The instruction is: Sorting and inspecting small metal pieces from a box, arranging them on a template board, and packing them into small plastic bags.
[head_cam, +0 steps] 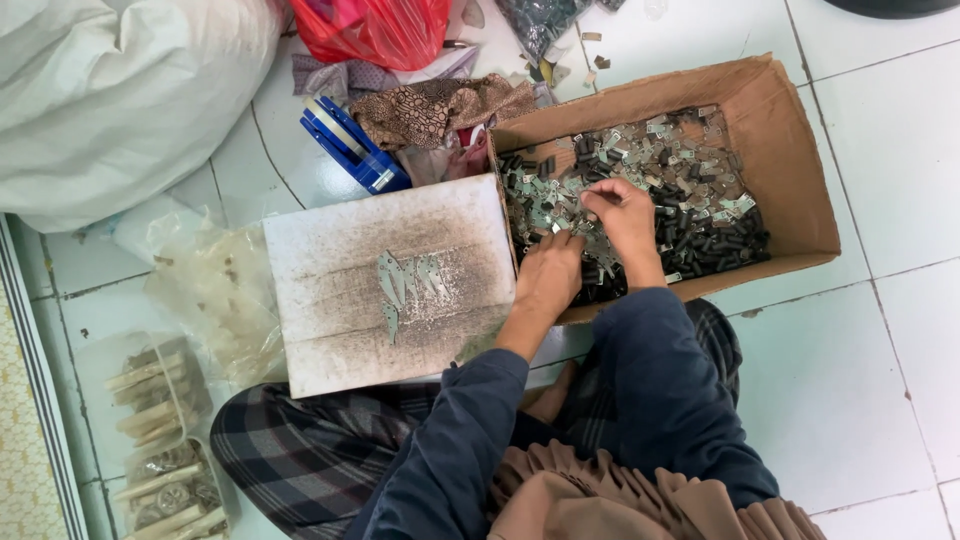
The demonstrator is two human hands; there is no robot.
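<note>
An open cardboard box on the tiled floor holds a heap of small flat metal pieces and short black tubes. Both hands are inside it. My left hand rests at the box's left edge, fingers curled down into the pieces. My right hand pinches at a metal piece with its fingertips. Left of the box lies a worn white board with a few flat metal pieces laid in a row on it.
A large white sack fills the top left. A red plastic bag, patterned cloth and a blue tape dispenser lie behind the board. Clear bags of bundled parts sit at the lower left.
</note>
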